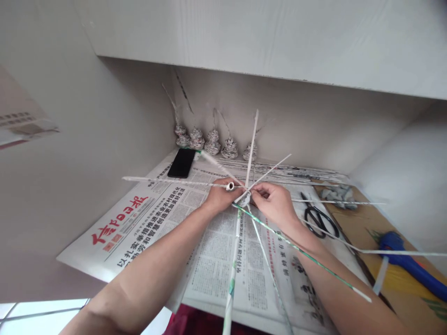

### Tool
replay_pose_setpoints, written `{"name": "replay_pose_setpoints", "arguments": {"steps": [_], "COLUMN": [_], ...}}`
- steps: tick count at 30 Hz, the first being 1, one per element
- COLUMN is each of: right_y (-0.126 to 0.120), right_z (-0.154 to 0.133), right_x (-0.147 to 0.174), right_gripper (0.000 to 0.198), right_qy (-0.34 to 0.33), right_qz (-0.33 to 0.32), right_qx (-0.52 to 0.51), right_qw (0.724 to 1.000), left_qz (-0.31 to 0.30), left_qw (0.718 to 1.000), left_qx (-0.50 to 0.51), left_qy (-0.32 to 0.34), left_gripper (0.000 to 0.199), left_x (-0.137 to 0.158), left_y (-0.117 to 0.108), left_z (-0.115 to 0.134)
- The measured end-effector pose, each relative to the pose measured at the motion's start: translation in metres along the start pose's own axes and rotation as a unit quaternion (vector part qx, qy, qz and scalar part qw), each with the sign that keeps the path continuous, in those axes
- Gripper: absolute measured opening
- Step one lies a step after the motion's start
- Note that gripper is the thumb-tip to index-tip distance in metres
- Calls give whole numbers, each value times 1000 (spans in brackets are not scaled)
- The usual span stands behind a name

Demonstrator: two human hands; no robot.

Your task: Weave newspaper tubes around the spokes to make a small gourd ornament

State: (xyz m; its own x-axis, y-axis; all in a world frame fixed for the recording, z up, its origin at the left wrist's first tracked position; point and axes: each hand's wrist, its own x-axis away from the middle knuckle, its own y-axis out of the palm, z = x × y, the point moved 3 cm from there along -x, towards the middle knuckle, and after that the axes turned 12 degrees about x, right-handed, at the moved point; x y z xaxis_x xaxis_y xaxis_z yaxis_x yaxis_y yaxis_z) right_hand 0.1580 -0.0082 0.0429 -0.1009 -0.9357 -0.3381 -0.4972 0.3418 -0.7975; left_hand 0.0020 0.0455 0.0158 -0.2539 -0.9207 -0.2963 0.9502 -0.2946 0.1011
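Paper strips (pixel 252 149) fan out from a hub (pixel 246 200) over newspaper (pixel 209 265), apparently mid-weave. The left hand (pixel 220 195), reaching from seven o'clock, pinches the hub's nine-o'clock side; the right hand (pixel 274 203), fingers curled, grips strips at three. Next seems to call for a steady left hold and a right-hand fold.

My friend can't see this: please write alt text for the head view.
A person's left hand and right hand hold thin rolled sticks where they cross, above newspaper. Scissors lie to the right; five gourd-like shapes stand behind.
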Motion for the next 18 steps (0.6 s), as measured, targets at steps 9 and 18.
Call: {"name": "replay_pose_setpoints", "arguments": {"steps": [9, 18], "right_y": [2, 5], "right_z": [6, 12], "right_x": [-3, -5], "right_gripper": [25, 24], "right_qy": [6, 31], "right_qz": [-83, -84], "right_qx": [-53, -55], "right_qw": [995, 994], "left_qz": [4, -14], "left_qw": [1000, 999], "left_qx": [7, -22], "left_qy": [-11, -42], "left_gripper": [19, 21], "left_x": [0, 2], "left_y": [-1, 3], "left_z": [3, 5]}}
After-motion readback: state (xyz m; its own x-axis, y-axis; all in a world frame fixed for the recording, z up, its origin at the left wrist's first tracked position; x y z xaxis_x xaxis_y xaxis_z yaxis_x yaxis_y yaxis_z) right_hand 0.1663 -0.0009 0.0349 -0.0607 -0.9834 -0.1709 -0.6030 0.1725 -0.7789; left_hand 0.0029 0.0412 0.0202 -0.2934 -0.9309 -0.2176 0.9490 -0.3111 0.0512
